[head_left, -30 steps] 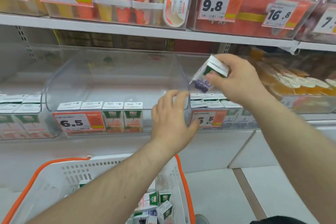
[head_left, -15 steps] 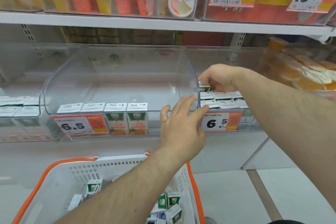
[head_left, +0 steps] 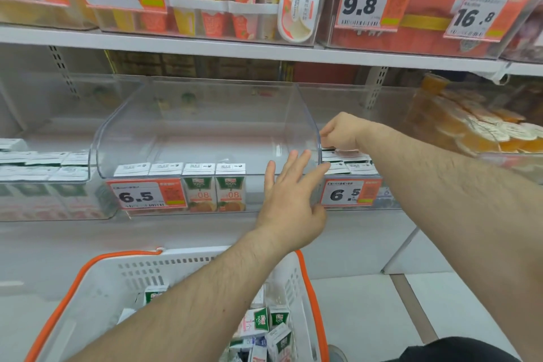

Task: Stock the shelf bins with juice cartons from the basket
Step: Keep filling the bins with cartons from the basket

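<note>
Seat the juice carton [head_left: 328,149] flush in the far row of the right bin [head_left: 390,200]. Right hand [head_left: 340,132] curled over it, seemingly pinching. Left hand [head_left: 289,198] spread flat, steadying the middle bin [head_left: 308,114]. More cartons [head_left: 264,326] below in the basket [head_left: 97,273].

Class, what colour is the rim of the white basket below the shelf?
Orange: the basket's rim is orange on a white body, seen in the head view.
</note>
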`<state>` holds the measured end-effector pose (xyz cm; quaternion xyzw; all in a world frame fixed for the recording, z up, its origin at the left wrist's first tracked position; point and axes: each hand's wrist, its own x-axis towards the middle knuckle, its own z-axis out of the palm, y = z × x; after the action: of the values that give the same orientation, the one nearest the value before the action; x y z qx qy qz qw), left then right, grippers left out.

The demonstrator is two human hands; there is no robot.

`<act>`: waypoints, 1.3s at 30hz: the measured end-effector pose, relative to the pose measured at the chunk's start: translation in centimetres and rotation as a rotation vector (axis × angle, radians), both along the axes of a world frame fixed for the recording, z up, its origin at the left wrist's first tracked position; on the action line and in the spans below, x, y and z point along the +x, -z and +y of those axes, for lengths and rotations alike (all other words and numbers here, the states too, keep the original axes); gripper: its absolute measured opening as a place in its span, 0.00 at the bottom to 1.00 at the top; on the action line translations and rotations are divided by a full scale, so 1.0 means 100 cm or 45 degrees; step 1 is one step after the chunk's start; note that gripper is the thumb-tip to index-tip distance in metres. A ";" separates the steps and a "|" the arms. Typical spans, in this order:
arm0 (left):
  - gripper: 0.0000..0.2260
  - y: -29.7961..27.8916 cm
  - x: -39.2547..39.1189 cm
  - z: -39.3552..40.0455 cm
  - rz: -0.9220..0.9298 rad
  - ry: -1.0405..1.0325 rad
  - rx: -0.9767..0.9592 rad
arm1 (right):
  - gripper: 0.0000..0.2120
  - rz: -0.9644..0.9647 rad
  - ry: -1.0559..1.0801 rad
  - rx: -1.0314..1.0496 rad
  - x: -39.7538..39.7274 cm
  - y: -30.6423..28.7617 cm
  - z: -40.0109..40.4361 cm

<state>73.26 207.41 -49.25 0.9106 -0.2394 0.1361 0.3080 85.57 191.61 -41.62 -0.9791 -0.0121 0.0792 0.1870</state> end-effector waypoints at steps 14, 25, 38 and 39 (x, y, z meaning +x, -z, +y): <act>0.21 0.076 -0.070 0.126 0.448 -0.314 -0.277 | 0.10 -1.335 -0.273 0.392 -0.132 0.090 0.108; 0.13 0.164 -0.084 0.188 0.967 -0.472 -0.216 | 0.13 -0.065 0.070 0.330 -0.156 0.203 0.145; 0.25 0.247 -0.113 0.220 1.678 0.082 0.439 | 0.20 0.896 -0.135 -0.371 -0.197 0.332 0.142; 0.27 0.249 -0.113 0.220 1.684 0.158 0.539 | 0.21 0.900 -0.112 -0.364 -0.200 0.339 0.144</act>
<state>61.97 229.37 -74.13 0.8274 -0.0746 -0.5145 0.2123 65.55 205.97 -75.54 -0.9061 0.0222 0.4208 0.0377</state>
